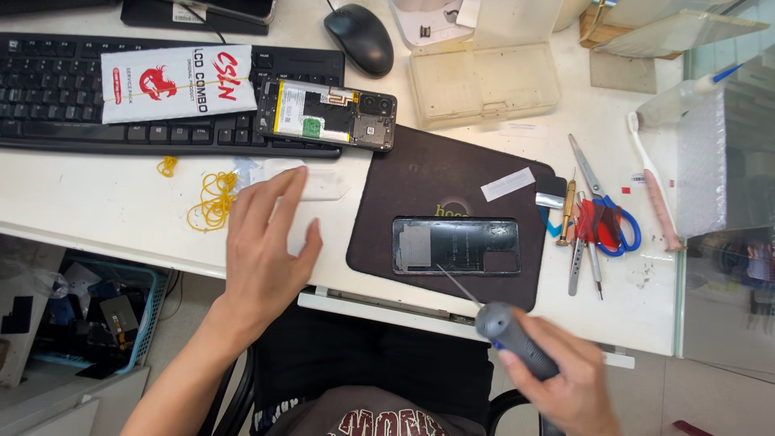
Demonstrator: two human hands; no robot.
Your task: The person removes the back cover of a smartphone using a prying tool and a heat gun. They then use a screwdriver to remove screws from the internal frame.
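The right hand hangs just off the front edge of the tabletop, fingers curled tight round the grey handle of a screwdriver whose thin shaft slants up and left, its tip over the back cover. That cover, a dark phone panel, lies flat near the front edge of a dark mat, which sits on the tabletop toward its front, right of the middle. The left hand rests palm down on the tabletop near the front edge, left of the mat, fingers stretched out and spread a little, gripping nothing; its fingertips lie on a clear plastic piece. Left of that hand are yellow rubber bands, loose on the white surface. Behind them a black keyboard runs along the back left, with a white packet on its keys and an opened phone, battery and boards showing, lying on its right end. A black mouse sits at the back edge, and a clear plastic box stands open beside it. Right of the mat lie scissors with red and blue handles, small drivers and a toothbrush, close together toward the right edge. A white strip lies on the mat's upper right corner.
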